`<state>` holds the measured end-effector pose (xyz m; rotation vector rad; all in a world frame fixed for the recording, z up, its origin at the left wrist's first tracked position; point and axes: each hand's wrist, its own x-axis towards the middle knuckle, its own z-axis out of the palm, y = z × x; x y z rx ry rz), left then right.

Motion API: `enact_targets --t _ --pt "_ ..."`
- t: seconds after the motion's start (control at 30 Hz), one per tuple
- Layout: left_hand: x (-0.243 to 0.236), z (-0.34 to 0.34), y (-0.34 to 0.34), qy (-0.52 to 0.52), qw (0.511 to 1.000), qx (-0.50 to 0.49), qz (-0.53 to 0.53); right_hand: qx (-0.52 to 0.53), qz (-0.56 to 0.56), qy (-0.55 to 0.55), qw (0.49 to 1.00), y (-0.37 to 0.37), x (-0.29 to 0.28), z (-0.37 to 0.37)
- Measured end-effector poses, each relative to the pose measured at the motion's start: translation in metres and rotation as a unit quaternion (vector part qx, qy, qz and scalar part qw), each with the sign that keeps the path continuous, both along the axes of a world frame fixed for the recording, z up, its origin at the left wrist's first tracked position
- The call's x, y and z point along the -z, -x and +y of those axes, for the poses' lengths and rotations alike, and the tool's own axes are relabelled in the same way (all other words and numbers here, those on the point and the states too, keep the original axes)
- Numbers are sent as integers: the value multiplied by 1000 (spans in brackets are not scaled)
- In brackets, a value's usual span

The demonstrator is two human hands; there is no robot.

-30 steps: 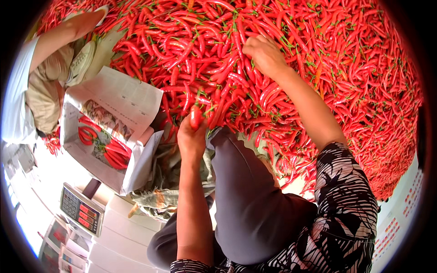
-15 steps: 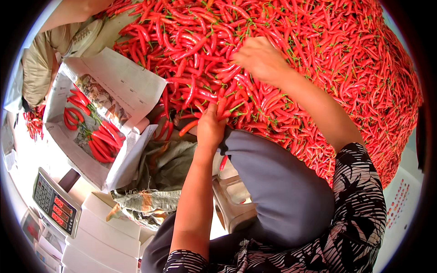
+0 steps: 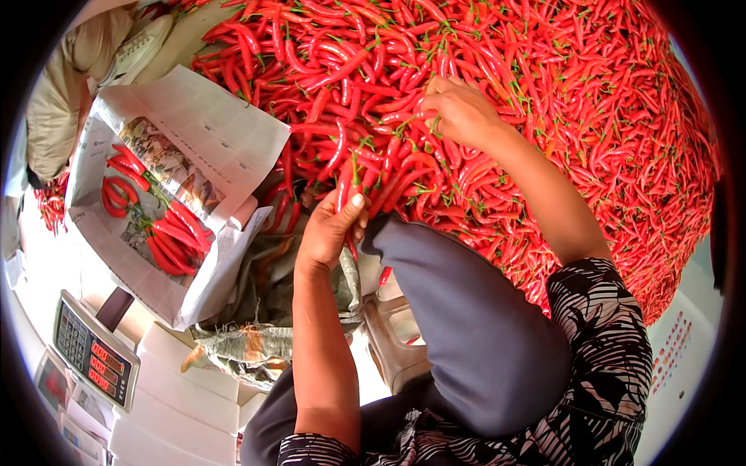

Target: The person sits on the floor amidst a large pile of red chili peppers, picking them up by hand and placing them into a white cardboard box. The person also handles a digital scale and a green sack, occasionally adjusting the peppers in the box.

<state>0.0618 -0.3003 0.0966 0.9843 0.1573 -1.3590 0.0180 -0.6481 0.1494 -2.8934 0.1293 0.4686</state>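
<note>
A large heap of red chili peppers (image 3: 590, 132) with green stems spreads in front of me. At its near edge, my left hand (image 3: 330, 229) is closed around a few chili peppers (image 3: 343, 186), their stems pointing up and a tip showing below the fingers. My right hand (image 3: 462, 113) reaches over the heap, fingers curled in a pinch. A green stem shows at its fingertips; the rest of what it grips is partly hidden. To the left sits a box lined with newspaper (image 3: 233, 116), holding several chili peppers (image 3: 175, 241) laid with stems inward.
A digital scale (image 3: 93, 353) with a red display stands at lower left, near stacked white boxes (image 3: 179, 388). A crumpled sack (image 3: 256, 338) and a plastic stool (image 3: 396, 338) lie by my knee (image 3: 458, 303). Another person's trousered leg (image 3: 54, 116) and shoe (image 3: 144, 46) are at upper left.
My left hand has shifted left and turned, bringing its chili peppers upright. My right hand has moved slightly right and nearer, its fingers now pinched. The view has shifted slightly.
</note>
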Motion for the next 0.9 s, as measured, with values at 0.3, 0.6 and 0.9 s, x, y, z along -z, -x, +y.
enact_targets --t 0.3,0.6,0.9 --pt "1 -4 -20 -148 963 -179 -137 -83 56 67 993 -37 59 38" --pt "8 -14 -30 -235 932 -125 -245 12 128 -64 990 -36 22 21" --pt "37 -17 -32 -238 837 47 -491 125 -62 -11 990 -42 -17 -7"
